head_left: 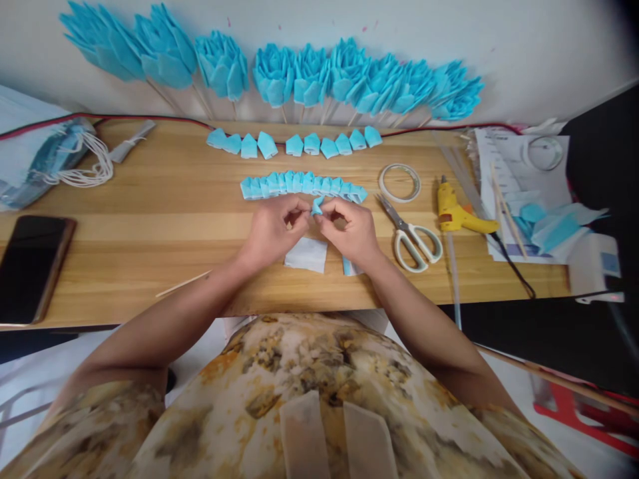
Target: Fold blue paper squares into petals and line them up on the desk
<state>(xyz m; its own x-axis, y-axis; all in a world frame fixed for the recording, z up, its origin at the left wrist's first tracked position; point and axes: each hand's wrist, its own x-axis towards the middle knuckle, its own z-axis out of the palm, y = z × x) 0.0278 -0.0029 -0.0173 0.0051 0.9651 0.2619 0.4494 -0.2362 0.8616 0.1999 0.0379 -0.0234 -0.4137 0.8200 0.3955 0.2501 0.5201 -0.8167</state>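
Observation:
Between my two hands is a small folded blue petal [317, 206] of soft fabric. My left hand [277, 229] pinches its left side with thumb and forefinger. On the other side my right hand [352, 229] is closed on it the same way. A white fabric square [306, 255] lies flat on the table just below the fingers. Part of another blue-and-white piece [349, 267] shows beside my right wrist. Just beyond my hands stretches a tight row of folded blue petals [299, 183]. Farther back, a looser row of larger folded petals [312, 144] rests on the wood.
Blue fabric flowers [312, 73] on sticks lean against the wall. To the right lie scissors [412, 239], a tape roll [400, 183], a yellow glue gun [462, 213] and papers with fabric scraps [554, 226]. On the left are a phone [32, 269], a thin stick [184, 283] and white cord [92, 163].

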